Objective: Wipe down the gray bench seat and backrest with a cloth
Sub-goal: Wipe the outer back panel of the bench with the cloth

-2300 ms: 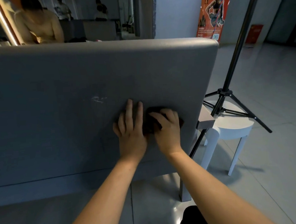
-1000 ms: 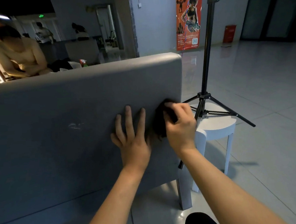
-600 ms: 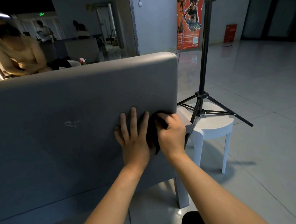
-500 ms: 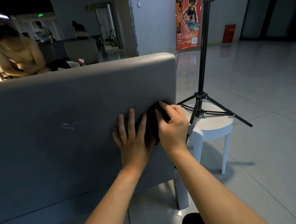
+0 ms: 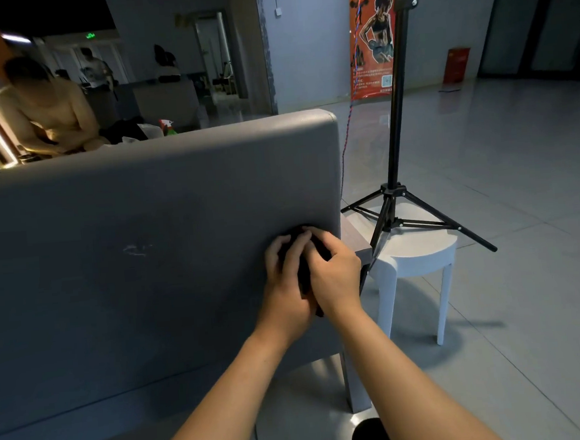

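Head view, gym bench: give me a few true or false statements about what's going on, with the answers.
1. The left hand and right hand both touch the cloth near the backrest's right edge. True.
2. The stool is black. False: it is white.
3. A pale scuff marks the backrest left of the hands. True.
4. The tripod stands left of the backrest. False: it stands to the right, by the stool.
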Demonstrator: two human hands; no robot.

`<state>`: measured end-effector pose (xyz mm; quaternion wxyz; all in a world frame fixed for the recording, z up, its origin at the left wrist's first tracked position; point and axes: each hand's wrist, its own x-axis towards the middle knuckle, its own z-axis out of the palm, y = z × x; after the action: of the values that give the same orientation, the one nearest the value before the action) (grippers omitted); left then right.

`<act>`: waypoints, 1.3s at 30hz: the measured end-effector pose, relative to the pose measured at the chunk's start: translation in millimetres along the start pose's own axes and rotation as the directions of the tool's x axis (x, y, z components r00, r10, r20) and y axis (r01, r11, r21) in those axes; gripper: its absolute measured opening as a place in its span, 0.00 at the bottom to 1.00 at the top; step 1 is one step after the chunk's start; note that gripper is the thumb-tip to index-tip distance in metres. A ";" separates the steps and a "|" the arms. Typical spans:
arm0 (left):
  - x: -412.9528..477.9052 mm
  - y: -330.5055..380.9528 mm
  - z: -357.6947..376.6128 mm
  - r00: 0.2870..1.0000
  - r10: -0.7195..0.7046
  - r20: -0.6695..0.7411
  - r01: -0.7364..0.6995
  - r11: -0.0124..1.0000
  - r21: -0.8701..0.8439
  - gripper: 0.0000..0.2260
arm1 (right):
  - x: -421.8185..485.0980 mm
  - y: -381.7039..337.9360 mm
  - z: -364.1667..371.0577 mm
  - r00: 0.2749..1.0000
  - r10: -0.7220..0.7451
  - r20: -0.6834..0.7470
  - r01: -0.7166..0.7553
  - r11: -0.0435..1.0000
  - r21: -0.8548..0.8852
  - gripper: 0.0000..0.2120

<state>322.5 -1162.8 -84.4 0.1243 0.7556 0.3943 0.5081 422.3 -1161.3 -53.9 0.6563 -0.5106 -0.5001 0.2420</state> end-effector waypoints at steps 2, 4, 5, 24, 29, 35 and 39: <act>9.4 8.0 3.6 0.996 -0.021 -0.091 0.015 0.998 -0.067 0.31 | 2.1 -7.3 -7.8 0.999 -0.019 0.045 0.016 0.998 0.068 0.11; 22.1 15.9 -0.1 0.978 -0.006 -0.207 -0.002 0.999 -0.036 0.25 | 7.6 -14.7 -16.1 0.997 -0.074 0.024 0.071 0.993 0.093 0.10; 29.0 21.0 -4.7 0.971 0.047 -0.235 -0.045 0.999 0.014 0.22 | 12.3 -17.6 -20.1 0.993 -0.113 -0.036 0.115 0.991 0.072 0.10; 42.8 2.2 3.3 0.990 0.112 -0.087 -0.065 0.904 0.422 0.15 | 29.5 10.1 -18.6 0.996 0.032 0.083 -0.037 0.997 0.064 0.28; 38.3 22.3 -3.0 0.997 -0.030 -0.069 0.054 0.926 0.373 0.16 | 19.0 10.0 -25.7 0.995 0.059 0.076 -0.056 0.998 -0.040 0.23; 63.1 44.3 -16.8 0.961 0.200 -0.192 -0.106 0.905 0.412 0.21 | 19.4 8.6 -29.9 0.996 0.042 0.077 -0.040 0.999 -0.028 0.21; 55.0 18.5 3.0 0.980 0.145 -0.138 -0.062 0.877 0.477 0.17 | 16.1 17.5 -29.6 0.996 0.028 0.087 -0.024 0.999 -0.044 0.24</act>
<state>343.3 -1134.6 -38.0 -0.1240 0.7372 0.4737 0.4655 458.6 -1154.3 -62.6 0.6194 -0.5200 -0.5267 0.2618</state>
